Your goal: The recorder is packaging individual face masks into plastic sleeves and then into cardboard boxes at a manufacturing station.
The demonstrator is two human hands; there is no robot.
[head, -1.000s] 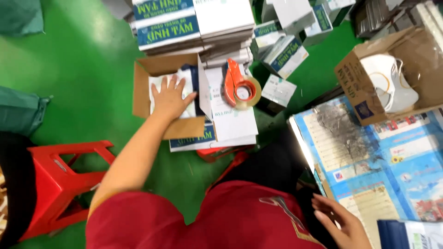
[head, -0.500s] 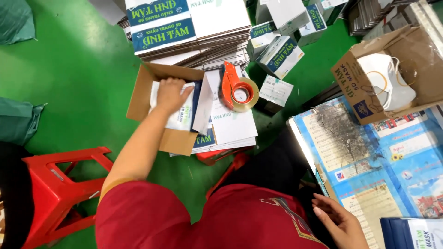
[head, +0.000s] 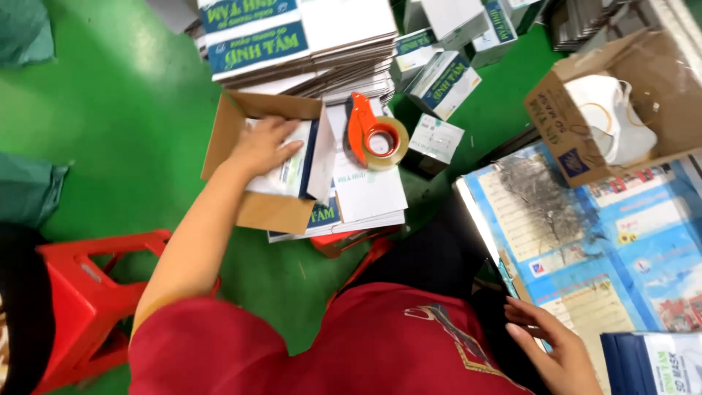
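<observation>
Seen from above, a person in a red shirt works over a green floor. Nearest, the right hand [head: 550,344] rests with fingers loosely spread and holding nothing, at the edge of a blue printed sheet [head: 585,241], beside a blue-and-white packet [head: 654,363]. Farther out, the left hand [head: 262,144] lies open and flat, palm down, on white packets [head: 289,175] inside an open brown carton [head: 256,211] set on the floor beside a red plastic stool [head: 88,292]. Just right of the carton, an orange tape dispenser [head: 373,135] sits on flat white boxes [head: 369,194]. Beyond stands a stack of flattened cartons [head: 300,36]; at far right, a brown box of white face masks [head: 610,121].
</observation>
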